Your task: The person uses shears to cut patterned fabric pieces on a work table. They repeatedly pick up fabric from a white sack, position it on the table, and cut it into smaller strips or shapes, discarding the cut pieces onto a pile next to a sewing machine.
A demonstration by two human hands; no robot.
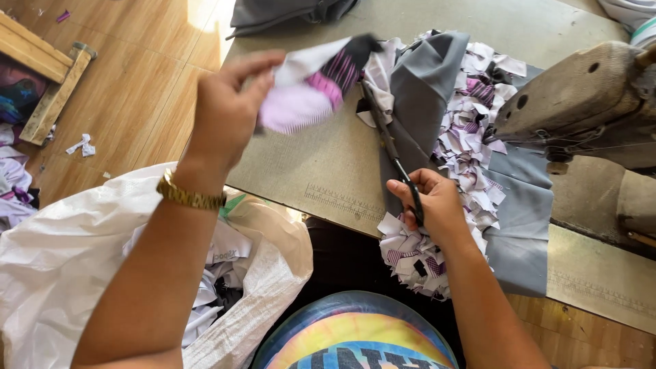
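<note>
My left hand (229, 109) is raised above the near edge of the grey-green worktop (321, 164), its fingers pinched shut on a small piece of fabric, white with pink and black stripes (318, 82), which hangs to the right of my fingertips. My right hand (430, 205) is lower and nearer my body, closed around the handles of a pair of dark, long-bladed scissors (389, 147); the blades point up and away, their tips just under the fabric piece. Beside that hand lies a heap of white and purple fabric scraps (471, 143) on grey cloth (424, 82). By my left forearm stands a large white woven plastic sack (61, 253), its mouth open, with more white and dark offcuts inside.
</note>
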